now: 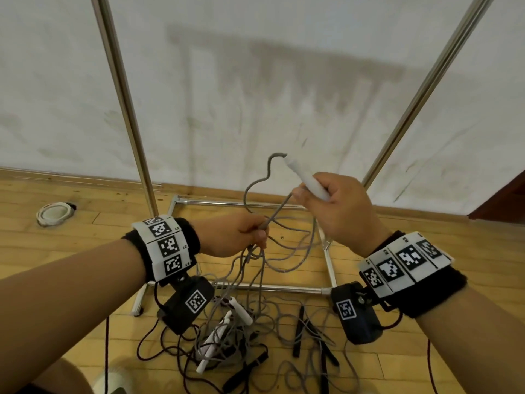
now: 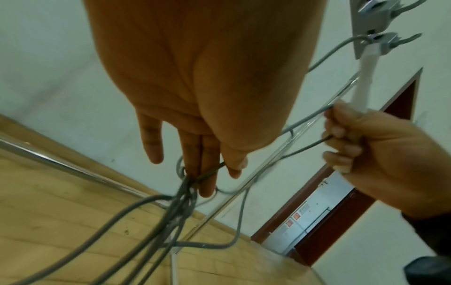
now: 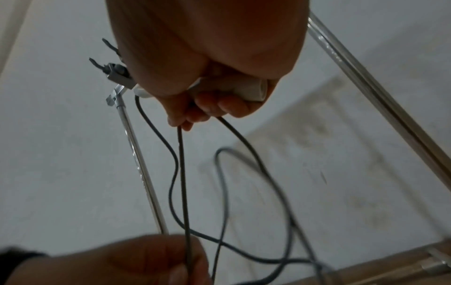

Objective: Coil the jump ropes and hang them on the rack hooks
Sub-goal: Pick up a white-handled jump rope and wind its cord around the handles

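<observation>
1. A white handle point(image 1: 308, 182) and a strand of the grey rope point(image 1: 277, 209) are gripped by the curled fingers of the right hand point(image 1: 341, 211)
2. At 8 o'clock of it, the rope is pinched by the left hand point(image 1: 233, 236)
3. More ropes point(image 1: 241, 331) are left tangled on the floor point(image 1: 71, 251) at 6 o'clock, beside the rack point(image 1: 125, 95) base

Rope pile point(image 1: 241, 336) lies on floor point(image 1: 71, 280) before rack point(image 1: 136, 143).

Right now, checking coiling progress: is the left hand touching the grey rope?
Touching. In the head view the left hand pinches the grey rope between thumb and fingers; the left wrist view shows strands gathered at its fingertips.
</observation>
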